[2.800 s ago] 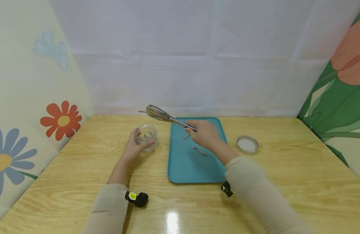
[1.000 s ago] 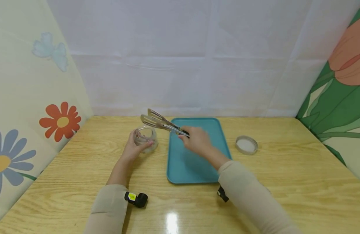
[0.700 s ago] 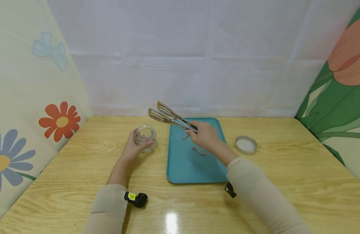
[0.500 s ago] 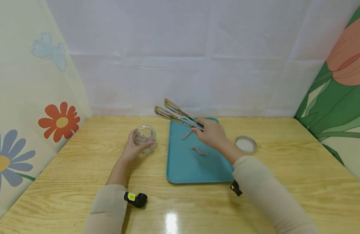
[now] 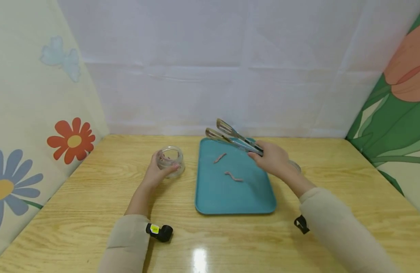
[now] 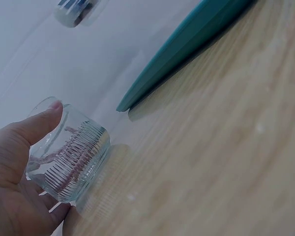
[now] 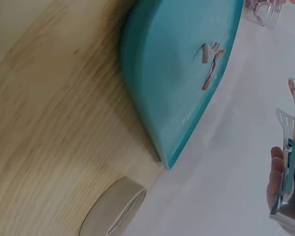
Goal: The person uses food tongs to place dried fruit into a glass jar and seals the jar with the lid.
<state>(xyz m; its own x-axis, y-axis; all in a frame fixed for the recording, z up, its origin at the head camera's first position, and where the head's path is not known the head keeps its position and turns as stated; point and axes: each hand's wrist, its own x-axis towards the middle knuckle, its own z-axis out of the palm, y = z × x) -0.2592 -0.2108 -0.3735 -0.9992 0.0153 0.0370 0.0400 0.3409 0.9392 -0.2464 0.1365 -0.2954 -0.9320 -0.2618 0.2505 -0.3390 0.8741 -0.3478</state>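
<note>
Tongs (image 5: 243, 145) in the right hand (image 5: 272, 158), jar (image 6: 78, 152) in the left hand (image 5: 156, 173).
Tongs: shiny metal, slotted blades spread apart, slanting up-left before the tray's far edge, right of centre in the head view; right hand clasped round the handles. Jar: clear, ribbed walls, left of centre — pinkish pieces (image 6: 74, 169) inside; left hand grasping its side. Teal tray (image 5: 230, 199), mid-frame: bears a short strip (image 5: 219, 158) near the top and a longer wavy strip (image 5: 234, 178) below. Lid (image 7: 113, 209): lower left in the right wrist view — mostly hidden behind the right hand in the head view.
</note>
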